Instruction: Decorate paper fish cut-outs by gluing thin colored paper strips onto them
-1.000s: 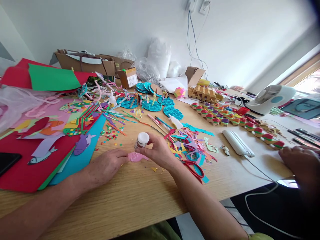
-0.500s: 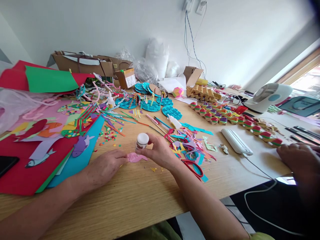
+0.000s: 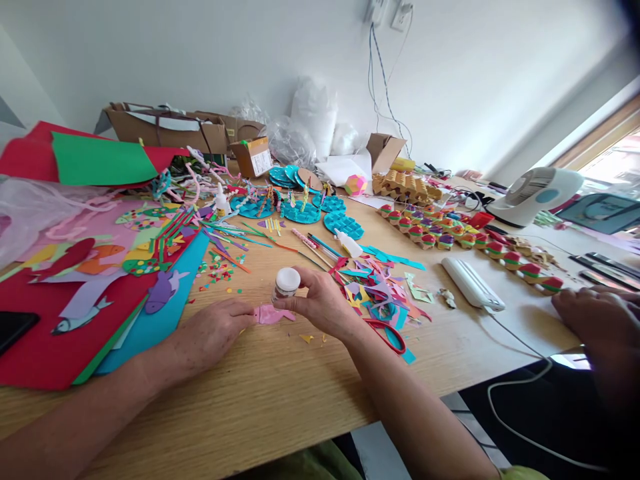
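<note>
My right hand (image 3: 323, 303) grips a small clear jar with a white lid (image 3: 287, 280) between thumb and fingers, just above the table. Below and beside it lies a pink paper fish (image 3: 270, 315), flat on the wood, its tail pointing right. With fingertips together, my left hand (image 3: 217, 333) holds the head end of that fish against the tabletop. Red-handled scissors (image 3: 387, 335) lie to the right of my right hand, partly under coloured paper scraps (image 3: 375, 287). Small paper dots (image 3: 220, 268) are scattered beyond my left hand.
Coloured sheets (image 3: 115, 353) with cut paper fish and a black phone (image 3: 15, 332) lie at left. Behind are blue paper discs (image 3: 300, 211) and glue bottles (image 3: 349, 244). Painted egg cartons (image 3: 425, 230), a white power bank (image 3: 473, 283) and another person's hand (image 3: 593, 320) are at right.
The jar has shifted slightly right and tilted a little in my right hand, showing more of the pink fish. My left hand stays in place on the fish.
</note>
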